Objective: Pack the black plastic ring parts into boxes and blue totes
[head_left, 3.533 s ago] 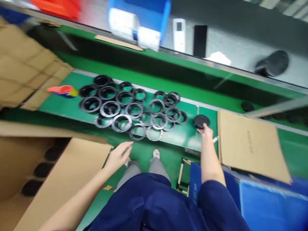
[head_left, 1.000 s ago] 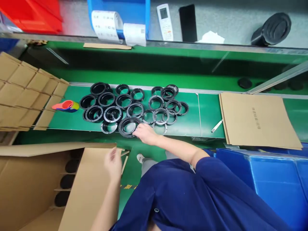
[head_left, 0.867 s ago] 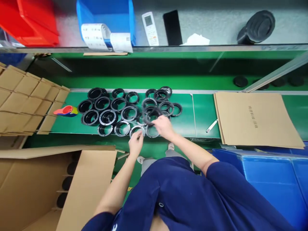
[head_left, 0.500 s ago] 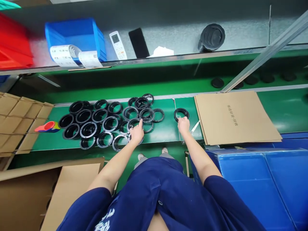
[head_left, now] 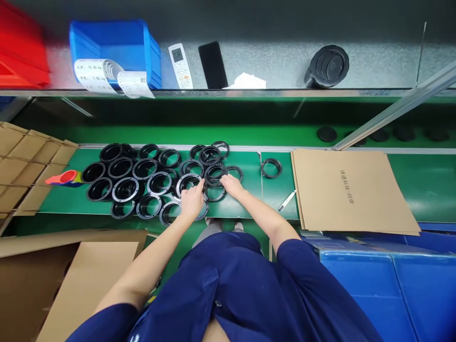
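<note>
Many black plastic rings (head_left: 125,189) with flanged rims are clustered on the green bench, some overlapping. My left hand (head_left: 192,201) lies over the front rim of a black ring (head_left: 190,176), its index finger stretched out and its other fingers partly hidden. To its right, my right hand (head_left: 233,186) is closed at the right edge of another black ring (head_left: 214,166), which sits over neighbouring rings. One separate black ring (head_left: 271,176) lies flat on the bench, farther right, with no hand on it.
Cardboard sheets (head_left: 356,190) lie right of a white pen-like tool (head_left: 287,201). A red-and-blue tape dispenser-like object (head_left: 67,178) and small cartons (head_left: 21,166) are at left. A shelf above holds a blue bin (head_left: 153,57), remote (head_left: 181,66) and phone (head_left: 213,65). A metal strut (head_left: 395,107) slants down.
My right hand has let go of the separate ring and moved left to the cluster. My left hand stays among the rings. The whole view has shifted slightly.
</note>
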A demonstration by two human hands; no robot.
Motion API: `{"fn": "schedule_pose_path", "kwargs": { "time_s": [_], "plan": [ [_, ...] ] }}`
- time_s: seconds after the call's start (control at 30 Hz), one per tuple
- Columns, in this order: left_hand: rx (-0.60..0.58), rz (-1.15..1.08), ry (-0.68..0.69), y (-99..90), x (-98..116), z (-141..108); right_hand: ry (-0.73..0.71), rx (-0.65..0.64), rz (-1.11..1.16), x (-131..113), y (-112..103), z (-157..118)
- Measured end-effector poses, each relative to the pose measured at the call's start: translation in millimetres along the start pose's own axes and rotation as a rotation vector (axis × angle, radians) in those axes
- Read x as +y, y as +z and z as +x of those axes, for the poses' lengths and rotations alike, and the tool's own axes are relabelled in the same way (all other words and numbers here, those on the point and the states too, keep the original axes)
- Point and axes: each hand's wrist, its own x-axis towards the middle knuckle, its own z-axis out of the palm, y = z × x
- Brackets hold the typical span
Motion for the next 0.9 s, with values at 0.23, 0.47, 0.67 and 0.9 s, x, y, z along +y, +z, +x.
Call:
{"fn": "schedule_pose_path", "kwargs": {
  "time_s": [0.23,0.47,0.67,0.9],
  "plan": [
    [-0.044,-0.145,0.587,29.5,70.6,-10.7,0.391,0.285,-0.015,100.8,-39.4,-19.6],
    [-0.205,-0.219,0.797,95.0,151.0,33.6,0.539,0.107,-0.046,134.4,-30.8,1.8],
    [-0.149,-0.347,0.607,82.9,114.3,27.1,0.612,0.216,-0.126,105.0,-29.9,0.7],
    [-0.001,-0.204,-0.118,32.2,-22.3,59.8,0.127,0.091,0.067,7.5,-17.6,81.8]
  ]
}}
